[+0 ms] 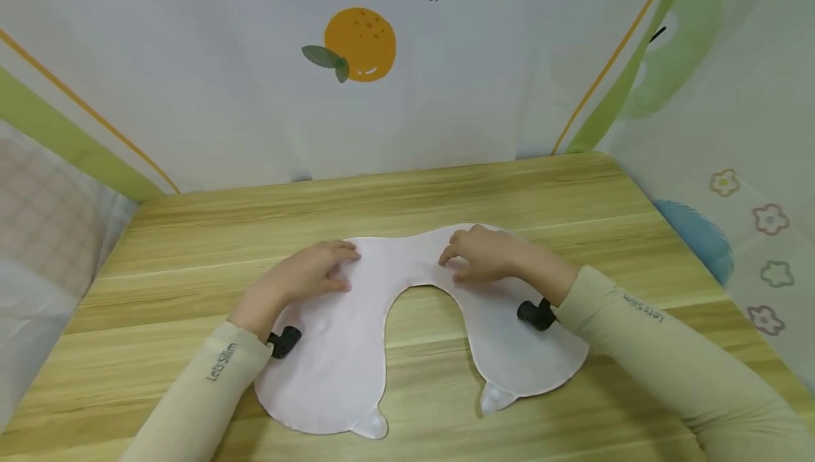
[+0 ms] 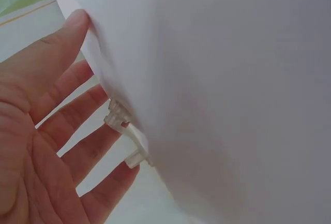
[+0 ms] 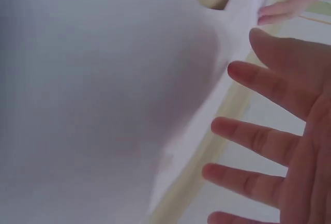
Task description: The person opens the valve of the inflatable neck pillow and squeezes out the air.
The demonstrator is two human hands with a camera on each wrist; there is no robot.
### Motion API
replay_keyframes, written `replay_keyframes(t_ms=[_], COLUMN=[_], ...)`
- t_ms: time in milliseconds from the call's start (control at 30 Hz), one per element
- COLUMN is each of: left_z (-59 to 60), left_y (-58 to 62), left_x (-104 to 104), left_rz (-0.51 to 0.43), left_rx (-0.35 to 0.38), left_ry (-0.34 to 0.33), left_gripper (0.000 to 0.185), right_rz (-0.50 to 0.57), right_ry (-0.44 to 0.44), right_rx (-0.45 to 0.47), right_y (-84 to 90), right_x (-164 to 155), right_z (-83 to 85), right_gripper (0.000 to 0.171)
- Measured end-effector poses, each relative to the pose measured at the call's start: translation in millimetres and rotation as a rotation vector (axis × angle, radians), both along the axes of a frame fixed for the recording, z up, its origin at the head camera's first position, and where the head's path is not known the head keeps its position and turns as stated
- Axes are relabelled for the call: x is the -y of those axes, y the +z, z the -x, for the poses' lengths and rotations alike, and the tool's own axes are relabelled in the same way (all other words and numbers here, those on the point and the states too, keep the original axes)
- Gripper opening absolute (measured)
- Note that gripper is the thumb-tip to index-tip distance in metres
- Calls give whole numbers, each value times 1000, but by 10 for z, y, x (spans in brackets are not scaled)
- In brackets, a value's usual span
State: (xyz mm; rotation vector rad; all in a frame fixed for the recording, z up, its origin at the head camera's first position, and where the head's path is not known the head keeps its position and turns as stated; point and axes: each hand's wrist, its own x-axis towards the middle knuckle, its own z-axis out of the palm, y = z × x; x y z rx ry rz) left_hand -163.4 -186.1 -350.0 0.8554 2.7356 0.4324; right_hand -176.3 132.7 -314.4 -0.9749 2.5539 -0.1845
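A deflated U-shaped inflatable neck pillow (image 1: 344,349), pale pink, lies flat on a light wooden table (image 1: 446,193), its arch pointing away from the person and its two lobes toward them; each lobe ends in a small translucent valve tab (image 1: 372,425). The left hand (image 1: 305,274) and the right hand (image 1: 487,253) rest palm-down on the arch, one on each side of its middle, fingers relaxed and nearly straight, gripping nothing; the placement appears to be for pressing the fabric flat against the tabletop. The wrist views show spread fingers (image 2: 77,125) beside pale fabric, with a clear plastic valve (image 2: 124,131) close by. Both forearms wear beige sleeves (image 1: 668,349) with small lettering. Behind and beside the table hang light curtains (image 1: 191,59) printed with an orange (image 1: 359,44), green bands and flowers.
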Motion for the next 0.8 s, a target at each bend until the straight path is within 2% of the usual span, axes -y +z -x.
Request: replay_keyframes(t_ms=[133,233,367,500,800], left_z=[-7,-7,-2,-9,-32], left_y=[1,0,-11,-14,-19], left_x=[-2,-5,-11,0,29], left_rz=[9,5,1,2,1], left_rx=[4,-1,-1,5,19], left_ry=[4,2,1,14,20], left_gripper=[52,52,52,52,52], right_rz=[2,-20,-78,-81,-60], right_ry=[39,30,-5,-33,35], right_rx=[-9,15,94,159,158], right_y=[48,20,-71,-121,-198], right_x=[-44,-70,-107,-146,-216], right_z=[28,32,-1,-26,-1], right_gripper=[38,42,50,56,58])
